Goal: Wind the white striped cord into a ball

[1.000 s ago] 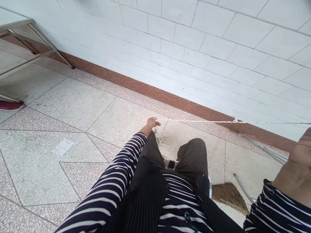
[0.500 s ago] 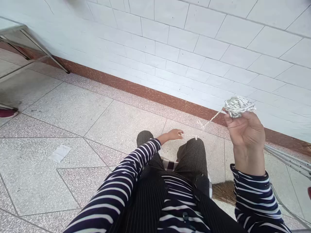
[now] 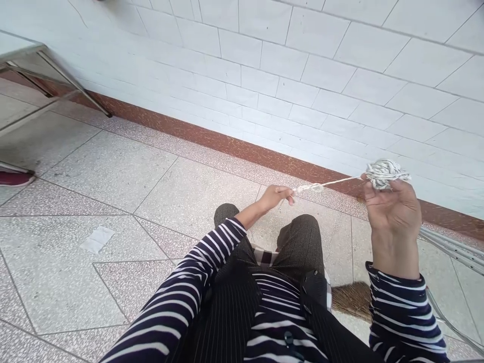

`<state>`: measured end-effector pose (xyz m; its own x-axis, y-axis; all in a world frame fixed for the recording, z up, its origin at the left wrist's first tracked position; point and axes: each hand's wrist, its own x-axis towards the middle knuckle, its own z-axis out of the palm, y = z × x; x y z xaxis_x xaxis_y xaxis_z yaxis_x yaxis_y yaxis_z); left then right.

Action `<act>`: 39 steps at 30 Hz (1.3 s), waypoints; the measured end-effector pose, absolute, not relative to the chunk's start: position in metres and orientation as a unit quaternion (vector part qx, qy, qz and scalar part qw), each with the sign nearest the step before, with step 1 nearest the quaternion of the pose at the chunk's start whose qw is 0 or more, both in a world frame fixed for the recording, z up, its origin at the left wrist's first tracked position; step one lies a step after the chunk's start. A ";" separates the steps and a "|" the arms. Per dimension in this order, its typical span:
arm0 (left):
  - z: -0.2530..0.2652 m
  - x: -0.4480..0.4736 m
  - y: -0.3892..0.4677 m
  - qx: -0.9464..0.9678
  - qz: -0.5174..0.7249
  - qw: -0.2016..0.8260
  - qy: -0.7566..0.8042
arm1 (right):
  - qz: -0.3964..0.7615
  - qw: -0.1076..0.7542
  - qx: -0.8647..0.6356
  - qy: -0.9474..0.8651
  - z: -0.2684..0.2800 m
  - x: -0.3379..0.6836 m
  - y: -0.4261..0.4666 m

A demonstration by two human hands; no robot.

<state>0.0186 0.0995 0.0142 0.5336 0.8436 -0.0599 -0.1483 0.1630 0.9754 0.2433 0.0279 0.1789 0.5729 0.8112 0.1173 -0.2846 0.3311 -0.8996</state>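
Raised at the right, my right hand (image 3: 393, 214) is closed around the underside of a ball of whitish cord (image 3: 386, 174) with dark flecks. A strand of cord (image 3: 336, 181) runs from the ball leftward, fairly straight, to my left hand (image 3: 279, 196). My left hand pinches this strand between thumb and fingers above my knees. Near the left fingers the strand looks looped or tangled, and a short loose bit hangs below them.
A white tiled wall (image 3: 310, 65) with a red-brown skirting rises ahead. A metal-legged table (image 3: 41, 55) stands at far left, with a red shoe (image 3: 15, 179) below it. White paper (image 3: 98, 239) lies on the floor. Broom bristles (image 3: 351, 300) and pale metal tubes (image 3: 449, 244) are at right.
My left hand has risen slightly and moved right. My right hand with the ball has shifted right and a little down. The strand between them, slack before, is now pulled nearly straight.
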 end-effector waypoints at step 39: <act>0.007 -0.038 0.081 0.659 0.234 0.648 0.301 | 0.321 0.752 -0.435 -0.377 0.202 0.227 0.043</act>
<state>-0.0378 0.0813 0.0066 0.7086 0.7008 -0.0822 0.0934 0.0224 0.9954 0.2267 0.0432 0.2023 0.5099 0.8109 0.2872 -0.1547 0.4148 -0.8967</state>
